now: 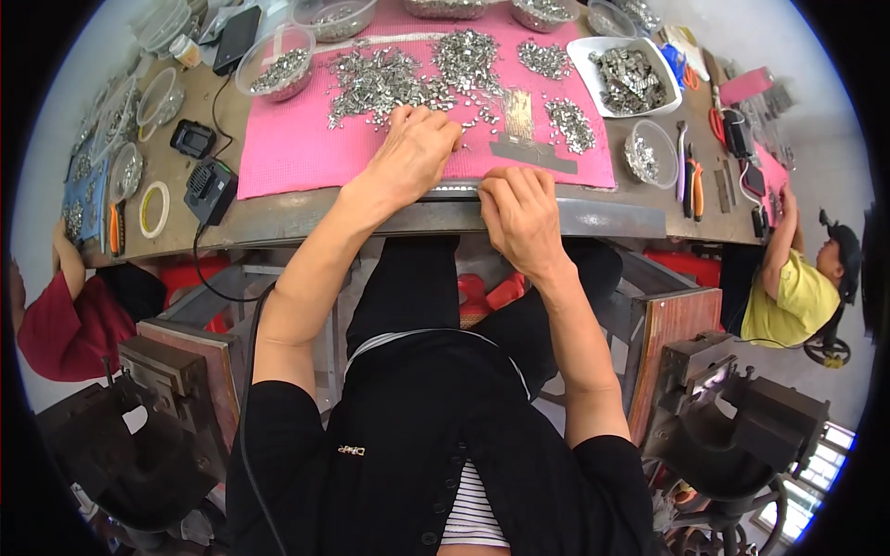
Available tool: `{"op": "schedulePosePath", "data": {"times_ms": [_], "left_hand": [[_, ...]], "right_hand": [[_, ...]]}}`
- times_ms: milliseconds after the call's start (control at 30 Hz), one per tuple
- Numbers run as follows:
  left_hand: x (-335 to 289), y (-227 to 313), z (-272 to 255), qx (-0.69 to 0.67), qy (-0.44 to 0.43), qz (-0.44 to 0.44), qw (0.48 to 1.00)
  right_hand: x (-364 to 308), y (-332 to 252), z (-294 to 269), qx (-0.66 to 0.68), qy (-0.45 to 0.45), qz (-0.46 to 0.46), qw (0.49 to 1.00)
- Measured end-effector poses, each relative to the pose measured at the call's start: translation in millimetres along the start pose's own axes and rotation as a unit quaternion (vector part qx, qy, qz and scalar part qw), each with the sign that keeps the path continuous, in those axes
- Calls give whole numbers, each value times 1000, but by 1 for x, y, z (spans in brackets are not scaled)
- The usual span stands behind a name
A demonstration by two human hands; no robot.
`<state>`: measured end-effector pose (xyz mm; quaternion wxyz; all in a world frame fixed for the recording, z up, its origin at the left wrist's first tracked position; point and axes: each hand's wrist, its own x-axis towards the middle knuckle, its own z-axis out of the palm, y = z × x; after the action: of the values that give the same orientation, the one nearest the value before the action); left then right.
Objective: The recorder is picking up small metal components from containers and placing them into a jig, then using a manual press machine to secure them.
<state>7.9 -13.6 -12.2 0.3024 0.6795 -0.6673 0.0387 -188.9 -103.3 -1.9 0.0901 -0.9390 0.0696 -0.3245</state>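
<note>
My left hand (414,153) reaches over a pink mat (297,148), at the near edge of a pile of small silvery metal pieces (380,82). Its fingers are bent and pressed together; whatever they pinch is hidden. Curled closed, my right hand (521,218) rests by the table's front edge, at the right end of a narrow row of small shiny pieces (456,188). The fingertips hide what they grip, if anything. A flat metal bar (612,220) runs along that edge beneath both hands. Right of the pile lies a block of thin gold-coloured pins (519,113) by a grey strip (533,153).
Clear tubs (278,67) and a white tray (632,109) of metal parts ring the mat. Pliers (697,185) lie right; a tape roll (155,209) and black charger (210,190) left. Co-workers sit either side, one in yellow (788,301), one in dark red (74,329).
</note>
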Motion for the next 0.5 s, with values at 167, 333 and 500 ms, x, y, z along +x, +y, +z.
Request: {"op": "schedulePosePath", "data": {"times_ms": [167,333,500], "left_hand": [[-2,-4,-2,-43,3,-20,999],[-7,3,0,-13,44,-97,994],[-5,6,-1,-9,10,-139,990]], "right_hand": [[3,9,-6,80,-14,19,996],[28,26,11,118,-35,128,984],[51,37,37,110,-98,187,971]]}}
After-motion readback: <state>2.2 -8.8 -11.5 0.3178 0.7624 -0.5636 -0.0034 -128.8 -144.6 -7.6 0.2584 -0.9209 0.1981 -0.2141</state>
